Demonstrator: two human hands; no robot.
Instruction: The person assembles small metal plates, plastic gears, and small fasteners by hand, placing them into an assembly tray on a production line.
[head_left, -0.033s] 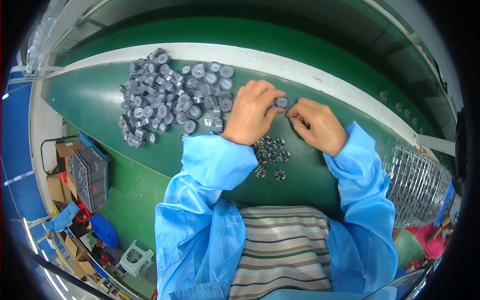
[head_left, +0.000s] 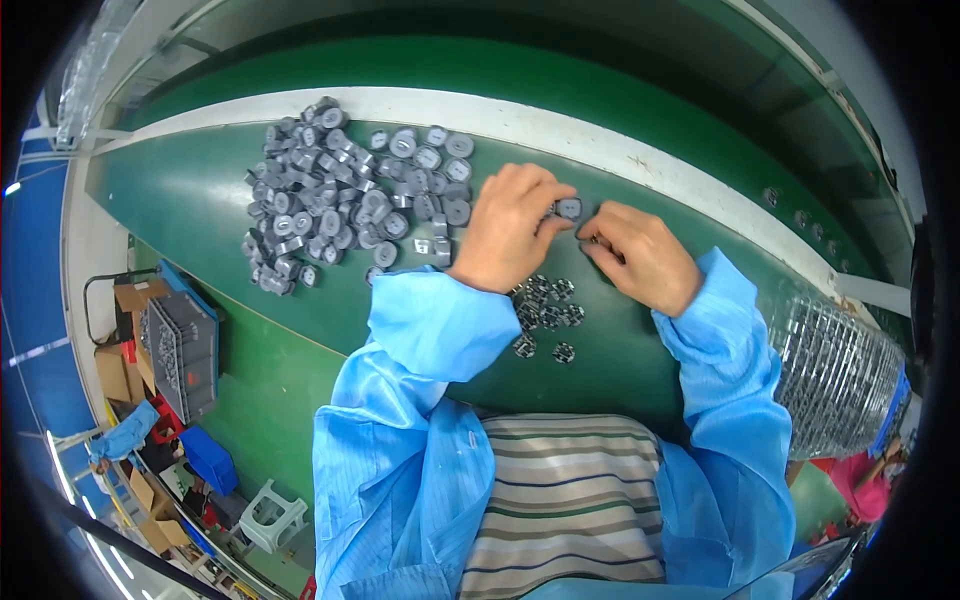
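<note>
Between the thumb and fingers of my left hand is a small grey plastic housing, its face turned up toward me. My right hand is just to the right of it, slightly apart, with thumb and fingertips pinched together. Whatever those fingertips hold, if anything, is too small to make out. Several small round circuit boards, dark with shiny parts, lie in a loose group on the green worktop below my hands. A large heap of similar grey housings spreads out left of my left hand.
A white ledge runs along the far edge of the green worktop. At the right stands a stack of clear plastic trays. Down on the left floor are a grey crate, a blue bin and a pale stool.
The whole view has shifted slightly, so everything on the worktop sits a little farther right. Both hands keep nearly the same pose, the left still holding the grey housing.
</note>
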